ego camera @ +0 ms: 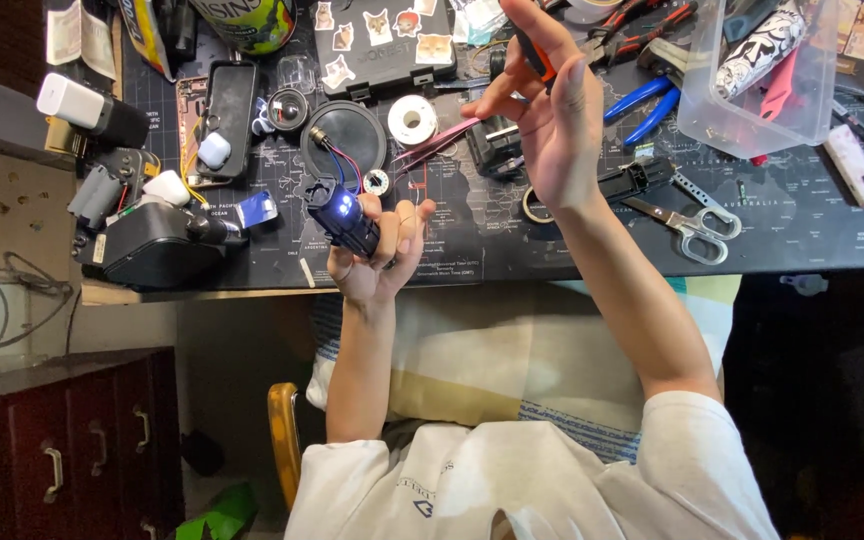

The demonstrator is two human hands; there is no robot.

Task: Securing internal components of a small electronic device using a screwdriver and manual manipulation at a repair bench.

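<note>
My left hand (384,250) grips a small dark blue cylindrical device (345,219) with a lit blue end, held just above the near edge of the desk. Red and blue wires (340,160) run from it up to a black round part (344,138) on the mat. My right hand (550,110) is raised over the desk's middle and holds an orange-handled tool (535,57) between thumb and fingers. Pink tweezers (438,139) lie on the mat just left of that hand.
A dark desk mat (792,215) carries scissors (690,217), blue-handled pliers (642,105), a white tape roll (412,119), a clear plastic bin (757,70), a black phone (228,118) and a black box (147,243). A dark wooden cabinet (72,440) stands lower left.
</note>
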